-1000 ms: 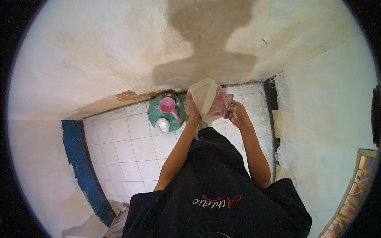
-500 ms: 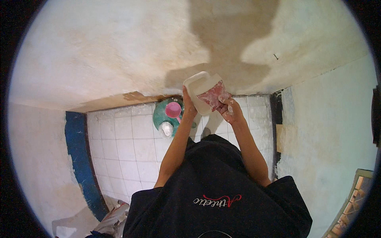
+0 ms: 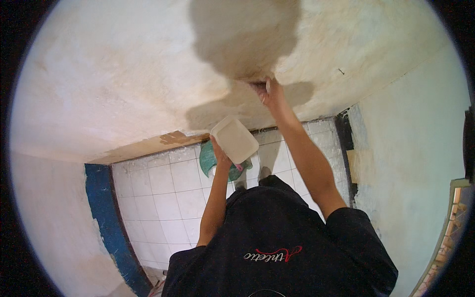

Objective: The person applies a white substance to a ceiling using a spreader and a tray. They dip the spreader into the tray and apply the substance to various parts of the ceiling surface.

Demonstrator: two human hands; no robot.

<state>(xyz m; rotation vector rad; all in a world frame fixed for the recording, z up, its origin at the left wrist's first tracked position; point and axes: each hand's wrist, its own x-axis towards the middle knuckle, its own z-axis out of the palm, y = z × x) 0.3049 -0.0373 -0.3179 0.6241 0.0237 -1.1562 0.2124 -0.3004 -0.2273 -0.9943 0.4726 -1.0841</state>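
Pale plastic container (image 3: pixel 236 141) is in our left hand (image 3: pixel 221 155), which grips it along its left side, fingers curled at the edge; the container lies just right of that hand, tilted, over the floor (image 3: pixel 168 198) near the foot of the wall (image 3: pixel 123 84). Our right hand (image 3: pixel 271 96), higher and farther right, is closed on a flat scraper (image 3: pixel 259 85) at the wall. We see the scraper almost edge-on, dark in the shadow, so its face and most of the fingers are hidden, and we cannot tell how firmly it presses. The container's contents are hard to make out. Below it, container and forearm cover much of a green round object (image 3: pixel 206 161); only part of a pink handle (image 3: pixel 239 167) shows.
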